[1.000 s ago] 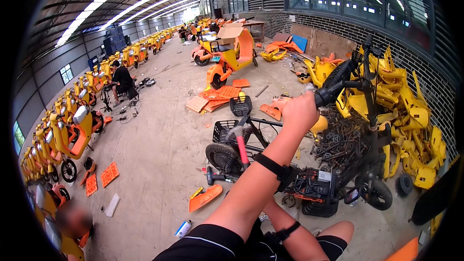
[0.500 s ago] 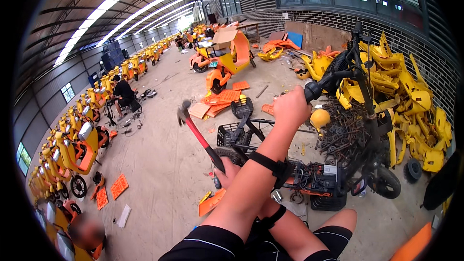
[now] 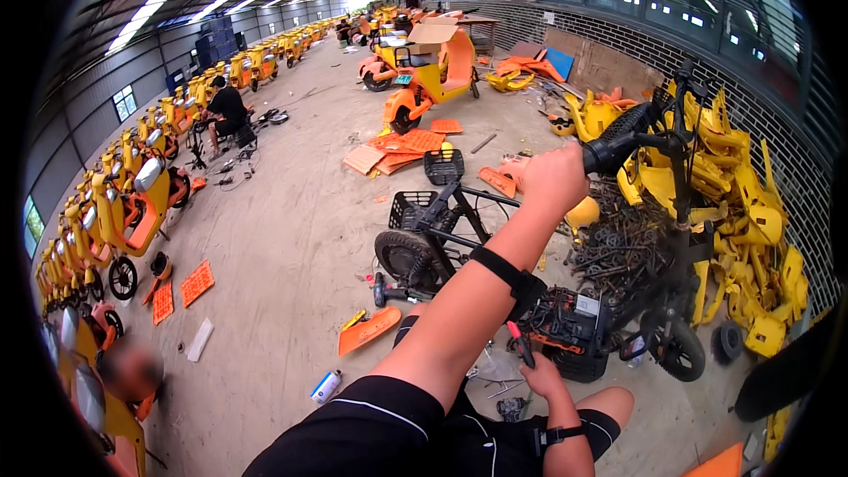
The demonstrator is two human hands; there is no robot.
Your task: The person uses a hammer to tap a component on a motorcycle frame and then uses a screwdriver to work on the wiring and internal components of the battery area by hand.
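The left hand (image 3: 555,178) was closed around the black handlebar grip (image 3: 609,152) of a stripped bike (image 3: 495,300). A red-handled tool (image 3: 519,344) was gripped by the right hand (image 3: 541,377). Open floor (image 3: 283,238) lay leftward; yellow parts (image 3: 733,203) crowded the right wall.

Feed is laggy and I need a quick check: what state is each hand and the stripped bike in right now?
left hand: raised, fingers closed round the black handlebar grip.
right hand: low, holding a red-handled tool.
stripped black bike frame: upright, body panels off.
black wire basket: on the floor, upright.
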